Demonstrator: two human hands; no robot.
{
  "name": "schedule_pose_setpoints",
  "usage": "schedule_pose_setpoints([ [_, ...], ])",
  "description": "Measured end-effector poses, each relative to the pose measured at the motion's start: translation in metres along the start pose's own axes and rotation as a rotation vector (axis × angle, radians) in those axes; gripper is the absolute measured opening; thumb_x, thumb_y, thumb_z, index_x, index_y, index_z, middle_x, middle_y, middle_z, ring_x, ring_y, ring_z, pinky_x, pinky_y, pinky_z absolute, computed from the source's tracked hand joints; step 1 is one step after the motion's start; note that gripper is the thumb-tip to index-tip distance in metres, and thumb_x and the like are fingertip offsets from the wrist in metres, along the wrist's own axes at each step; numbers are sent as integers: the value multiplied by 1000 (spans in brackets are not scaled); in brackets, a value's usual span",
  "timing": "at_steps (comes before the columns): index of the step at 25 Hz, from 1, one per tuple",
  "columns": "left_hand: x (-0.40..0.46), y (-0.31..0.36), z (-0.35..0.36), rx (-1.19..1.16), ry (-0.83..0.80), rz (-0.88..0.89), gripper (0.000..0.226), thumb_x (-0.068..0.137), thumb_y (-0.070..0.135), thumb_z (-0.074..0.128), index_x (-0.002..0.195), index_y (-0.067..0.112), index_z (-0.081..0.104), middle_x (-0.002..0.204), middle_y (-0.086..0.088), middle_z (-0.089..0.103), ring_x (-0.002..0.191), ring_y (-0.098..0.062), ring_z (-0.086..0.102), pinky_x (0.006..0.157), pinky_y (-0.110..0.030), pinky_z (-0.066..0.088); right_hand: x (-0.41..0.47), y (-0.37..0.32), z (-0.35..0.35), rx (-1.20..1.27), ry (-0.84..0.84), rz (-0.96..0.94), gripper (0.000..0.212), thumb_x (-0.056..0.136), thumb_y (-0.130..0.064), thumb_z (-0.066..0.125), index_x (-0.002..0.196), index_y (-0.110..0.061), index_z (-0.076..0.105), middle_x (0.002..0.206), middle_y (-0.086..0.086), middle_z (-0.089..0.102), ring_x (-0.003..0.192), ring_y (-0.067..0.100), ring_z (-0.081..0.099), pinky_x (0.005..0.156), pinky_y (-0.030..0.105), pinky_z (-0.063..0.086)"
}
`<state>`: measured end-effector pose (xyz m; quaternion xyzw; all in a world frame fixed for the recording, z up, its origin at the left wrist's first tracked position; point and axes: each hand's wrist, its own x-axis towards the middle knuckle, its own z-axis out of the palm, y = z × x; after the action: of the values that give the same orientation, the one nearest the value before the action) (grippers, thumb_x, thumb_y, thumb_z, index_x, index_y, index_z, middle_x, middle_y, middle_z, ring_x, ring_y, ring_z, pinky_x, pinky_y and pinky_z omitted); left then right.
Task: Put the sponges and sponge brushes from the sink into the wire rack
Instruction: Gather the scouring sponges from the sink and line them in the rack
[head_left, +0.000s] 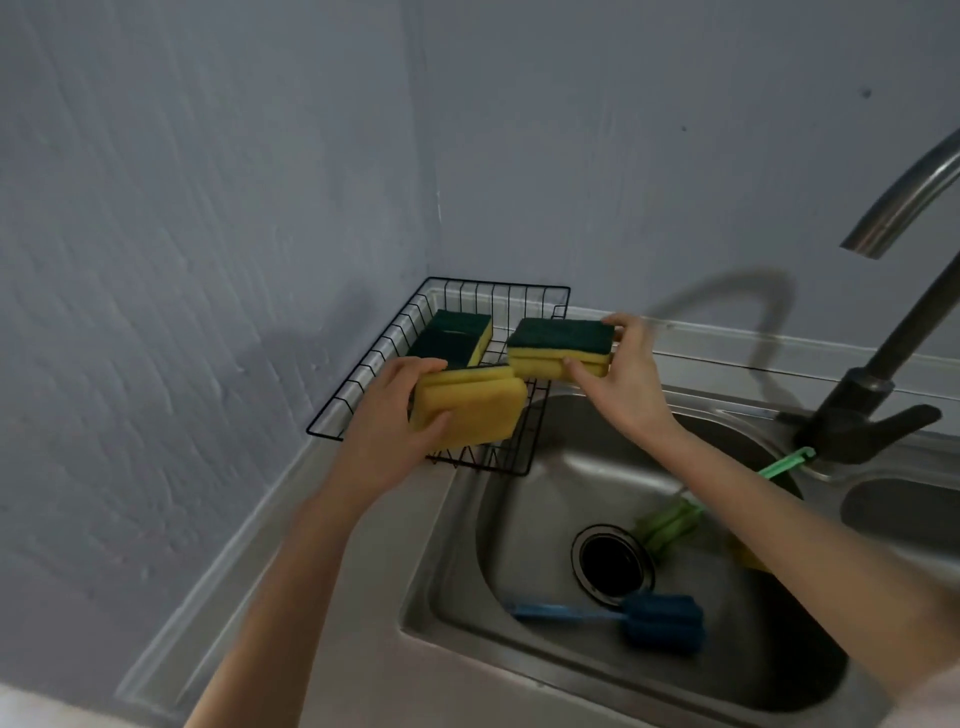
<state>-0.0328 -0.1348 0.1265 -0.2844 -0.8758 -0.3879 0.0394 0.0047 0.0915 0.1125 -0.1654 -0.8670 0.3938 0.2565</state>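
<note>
The wire rack (363, 374) sits mid-frame, left of the sink (519, 499), one sponge (457, 338) inside it, two brushes (660, 621) lower right in the basin.

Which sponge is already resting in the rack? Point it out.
The back sponge, green side up, lying in the rack near the wall corner. The other two are held above it, one in each hand.

a: those sponges (465, 410) are yellow with dark green tops, and the wire rack (363, 371) is black.
b: one brush (660, 621) is blue, the other (670, 525) pale green, in a grey steel sink (519, 499).
</note>
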Motion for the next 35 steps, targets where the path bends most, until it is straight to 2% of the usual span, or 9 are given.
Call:
schedule_pose_setpoints([
  [3,16,-15,-8,-8,-22,-12,47,80,12,62,124,15,45,129,-10,40,108,-18,43,96,-35,44,14,-12,15,-35,-81,15,67,83,-20,63,140,-13,29,127,14,35,108,21,44,88,10,30],
  [5,27,-24,-12,-19,-31,-22,46,81,11,62,124,14,45,127,-9,39,108,-15,40,96,-34,43,24,-16,27,-77,-102,15,61,83,-21,63,137,-15,36,130,15,37,116,24,46,95,17,33],
  [8,47,-39,-15,-57,-43,-37,46,81,11,61,123,16,45,118,1,36,109,-22,46,95,-38,46,47,-17,49,-136,-96,25,54,81,-25,64,131,-16,46,131,17,42,121,32,42,105,30,32],
  [11,59,-50,-15,-84,-59,-47,45,80,11,61,122,17,47,115,7,33,108,-21,46,94,-45,49,68,-16,63,-209,-95,36,53,82,-28,63,131,-15,46,132,17,45,123,33,36,103,31,28],
  [17,92,-73,-3,-96,-48,-105,47,82,13,60,125,18,44,114,11,31,103,-9,39,88,-29,44,124,-15,109,-137,-127,100,53,82,-24,63,130,-9,44,133,19,45,124,32,39,104,35,34],
  [20,107,-84,4,-98,-56,-129,49,82,14,61,126,20,42,121,5,34,107,-8,35,88,-26,37,141,-12,131,-98,-156,139,55,81,-20,65,130,-8,43,133,17,44,122,29,43,101,32,38],
  [24,114,-98,14,-62,-56,-124,50,81,15,62,126,20,43,129,-1,37,109,-7,33,92,-28,37,159,-5,152,-76,-180,169,55,79,-16,68,128,-8,43,134,16,42,122,27,45,99,27,39],
  [29,117,-108,16,-75,-53,-116,48,81,11,60,124,22,44,116,12,30,111,-7,34,92,-24,33,174,5,173,-86,-227,177,56,78,-18,69,127,-9,42,134,16,41,119,30,48,99,31,41],
  [35,117,-113,17,-92,-48,-115,47,80,9,61,123,22,45,116,13,31,110,-6,36,91,-23,33,180,14,188,-72,-223,184,57,79,-20,69,127,-8,40,133,17,37,123,29,40,102,30,37],
])
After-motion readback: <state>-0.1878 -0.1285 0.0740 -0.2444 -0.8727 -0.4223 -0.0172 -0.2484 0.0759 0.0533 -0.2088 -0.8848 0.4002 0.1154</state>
